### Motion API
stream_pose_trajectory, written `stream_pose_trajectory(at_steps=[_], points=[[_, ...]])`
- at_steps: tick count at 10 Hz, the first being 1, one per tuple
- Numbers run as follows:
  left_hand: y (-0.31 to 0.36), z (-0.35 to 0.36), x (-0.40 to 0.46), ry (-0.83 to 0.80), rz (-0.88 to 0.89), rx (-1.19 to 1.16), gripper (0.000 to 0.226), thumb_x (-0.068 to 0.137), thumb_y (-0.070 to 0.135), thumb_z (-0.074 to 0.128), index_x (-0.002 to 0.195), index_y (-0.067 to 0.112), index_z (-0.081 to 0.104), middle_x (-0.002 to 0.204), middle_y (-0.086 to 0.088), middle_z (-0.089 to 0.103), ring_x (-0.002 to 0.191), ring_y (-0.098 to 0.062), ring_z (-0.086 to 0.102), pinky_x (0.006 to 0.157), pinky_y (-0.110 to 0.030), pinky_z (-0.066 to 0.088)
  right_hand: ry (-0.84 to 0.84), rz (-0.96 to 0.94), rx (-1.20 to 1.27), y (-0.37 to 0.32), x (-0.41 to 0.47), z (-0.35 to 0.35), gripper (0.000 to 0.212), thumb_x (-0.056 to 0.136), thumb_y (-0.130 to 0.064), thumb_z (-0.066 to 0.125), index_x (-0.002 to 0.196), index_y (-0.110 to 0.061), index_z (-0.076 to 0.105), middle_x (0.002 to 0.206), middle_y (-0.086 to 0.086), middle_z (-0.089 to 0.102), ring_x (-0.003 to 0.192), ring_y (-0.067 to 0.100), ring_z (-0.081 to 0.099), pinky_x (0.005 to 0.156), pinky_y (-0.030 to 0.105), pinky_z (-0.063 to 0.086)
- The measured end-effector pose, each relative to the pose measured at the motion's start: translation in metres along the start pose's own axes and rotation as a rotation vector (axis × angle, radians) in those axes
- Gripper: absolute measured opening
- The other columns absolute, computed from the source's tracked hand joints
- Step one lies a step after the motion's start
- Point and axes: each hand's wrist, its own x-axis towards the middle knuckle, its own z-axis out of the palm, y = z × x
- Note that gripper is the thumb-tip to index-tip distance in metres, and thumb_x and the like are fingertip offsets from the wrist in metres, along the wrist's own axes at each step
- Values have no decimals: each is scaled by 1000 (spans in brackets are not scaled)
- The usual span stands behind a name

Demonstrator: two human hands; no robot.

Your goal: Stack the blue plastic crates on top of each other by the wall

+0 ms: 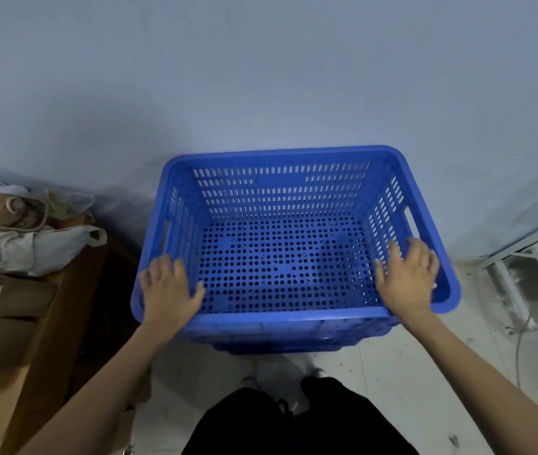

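Observation:
A blue perforated plastic crate [280, 152] stands against the pale wall, empty, its open top facing me. Under its near edge shows the rim of another blue crate [277, 348], so it sits on a stack. My left hand [167, 290] lies over the near-left corner of the top rim, thumb inside, fingers along the outer edge. On the right rim, near the front corner, my right hand [408, 277] holds the crate with its thumb inside and its fingers curled over the edge.
A brown cardboard box [41, 323] with cloth bags [31, 247] on it stands close to the left of the stack. A white metal frame [520, 284] and a cable lie on the floor at right. My legs and shoes [280, 418] are just before the stack.

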Motion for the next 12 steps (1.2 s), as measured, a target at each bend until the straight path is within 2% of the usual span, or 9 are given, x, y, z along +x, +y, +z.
stream_pose_trajectory(at_steps=[2,3,5,7,8,9,10,11,12], points=[[92,0,0,-327,291,-63,61,93,54,27,128,9,48,129,-12,54,119,-31,48,99,-44,40,-240,-374,129,-118,-27,-1,44,98,-40,30,114,-11,59,117,14,58,110,35,53,96,48,38],[105,1,2,-349,327,-68,55,95,50,27,122,8,50,120,-12,58,111,-30,53,92,-42,44,-327,-463,144,-147,-31,0,45,101,-39,26,111,-10,60,109,12,60,102,32,55,91,44,40],[70,2,2,-368,397,-163,34,99,41,28,87,15,46,84,-8,52,74,-27,50,67,-39,43,-374,-452,183,-91,-18,-3,46,102,-38,24,79,-12,54,82,7,53,77,28,52,74,39,48],[-11,4,15,-302,371,-155,50,91,47,24,74,10,53,70,-4,52,66,-23,52,58,-34,39,-327,-249,205,30,7,-14,64,93,-51,13,66,-8,53,70,9,56,64,28,53,59,36,44],[-23,6,19,-246,351,-193,47,90,46,26,65,13,48,63,-2,50,61,-22,51,52,-33,33,-236,-177,209,48,11,-12,64,93,-50,17,62,-7,54,65,10,59,60,30,55,56,38,46],[-20,9,20,-271,366,-211,49,90,47,27,66,13,50,61,-3,53,59,-22,52,53,-35,37,-161,-195,206,45,10,-11,53,94,-44,27,53,-15,39,52,3,48,48,23,45,45,31,33],[-18,7,26,-439,345,-205,46,97,42,31,76,10,56,68,-3,56,67,-21,54,62,-35,42,-200,-211,214,44,11,-15,51,95,-42,32,50,-18,33,48,1,45,44,19,43,43,27,24],[-19,8,35,-480,352,-211,50,96,43,31,76,8,60,69,-6,61,67,-21,57,68,-39,48,-223,-206,206,44,20,-13,50,93,-46,28,53,-18,36,50,-1,46,48,22,47,43,27,27],[-21,12,18,-491,308,-212,48,94,48,31,69,14,56,70,-3,64,68,-17,60,69,-35,48,-184,-200,391,36,16,-24,46,88,-54,30,65,-21,52,66,-6,56,60,16,55,50,32,42]])
